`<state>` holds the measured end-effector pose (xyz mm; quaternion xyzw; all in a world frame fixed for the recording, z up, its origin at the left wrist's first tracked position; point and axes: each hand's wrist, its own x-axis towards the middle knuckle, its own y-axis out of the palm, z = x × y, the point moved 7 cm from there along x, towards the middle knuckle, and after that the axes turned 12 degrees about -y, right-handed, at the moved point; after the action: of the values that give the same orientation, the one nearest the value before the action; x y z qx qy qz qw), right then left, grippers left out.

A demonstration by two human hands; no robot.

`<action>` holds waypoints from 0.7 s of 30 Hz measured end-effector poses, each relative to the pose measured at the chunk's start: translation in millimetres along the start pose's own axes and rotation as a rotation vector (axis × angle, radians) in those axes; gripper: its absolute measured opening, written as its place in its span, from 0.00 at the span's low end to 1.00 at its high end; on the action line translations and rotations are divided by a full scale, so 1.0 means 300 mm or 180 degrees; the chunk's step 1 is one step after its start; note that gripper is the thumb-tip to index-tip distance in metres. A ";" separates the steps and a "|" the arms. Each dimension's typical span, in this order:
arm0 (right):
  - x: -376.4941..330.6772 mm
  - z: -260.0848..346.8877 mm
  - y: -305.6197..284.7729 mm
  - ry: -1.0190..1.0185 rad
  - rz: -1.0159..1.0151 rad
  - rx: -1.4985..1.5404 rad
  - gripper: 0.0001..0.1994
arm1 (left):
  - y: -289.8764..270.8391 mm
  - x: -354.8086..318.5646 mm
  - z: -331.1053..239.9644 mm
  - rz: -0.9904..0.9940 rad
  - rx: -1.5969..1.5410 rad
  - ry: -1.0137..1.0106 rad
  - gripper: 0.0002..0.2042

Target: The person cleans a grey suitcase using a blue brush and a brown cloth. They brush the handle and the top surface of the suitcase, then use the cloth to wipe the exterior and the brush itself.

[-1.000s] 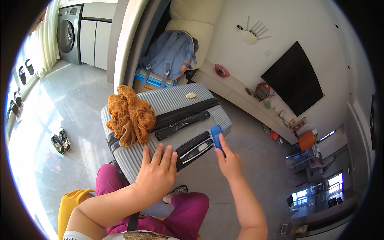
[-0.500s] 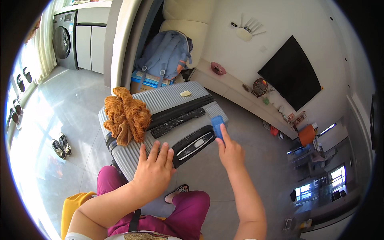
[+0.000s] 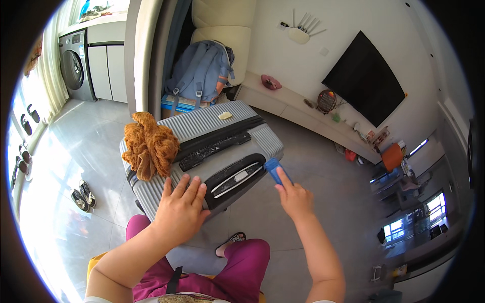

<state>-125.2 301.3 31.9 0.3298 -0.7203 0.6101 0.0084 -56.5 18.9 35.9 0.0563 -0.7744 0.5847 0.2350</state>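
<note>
A grey ribbed suitcase [image 3: 202,126] lies flat on the floor in front of me, with a black zipper band and a black handle panel [image 3: 235,178]. My left hand [image 3: 179,212] rests flat on its near side, fingers spread. My right hand [image 3: 294,198] holds a small blue cloth-like object [image 3: 273,169] against the suitcase's near right corner. An orange knitted bundle [image 3: 149,146] sits on the left part of the suitcase. A small pale item [image 3: 225,115] lies on the far end.
A blue backpack [image 3: 202,70] leans against a cream sofa behind the suitcase. A pair of shoes [image 3: 82,194] stands on the tiled floor at left. A washing machine [image 3: 75,65] is far left. A wall television [image 3: 364,78] hangs over a low shelf at right.
The view has shifted slightly, and my right hand with the blue object has slid a little along the suitcase's corner. My left hand stays flat on the suitcase.
</note>
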 end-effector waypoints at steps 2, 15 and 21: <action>-0.001 0.013 -0.033 0.0071 -0.0120 0.0112 0.26 | -0.003 -0.006 0.003 0.0002 0.0022 0.0008 0.30; 0.123 0.082 -0.120 -0.0260 0.0562 -0.0066 0.24 | 0.000 -0.002 0.006 0.0018 -0.0074 0.0046 0.31; -0.038 -0.025 -0.015 0.0086 0.1284 0.0365 0.23 | -0.005 0.006 0.002 0.0034 -0.0197 0.0084 0.30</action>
<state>-116.9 313.1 32.9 0.1707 -0.7357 0.6438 -0.1230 -57.8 18.2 37.9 0.0371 -0.7892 0.5625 0.2437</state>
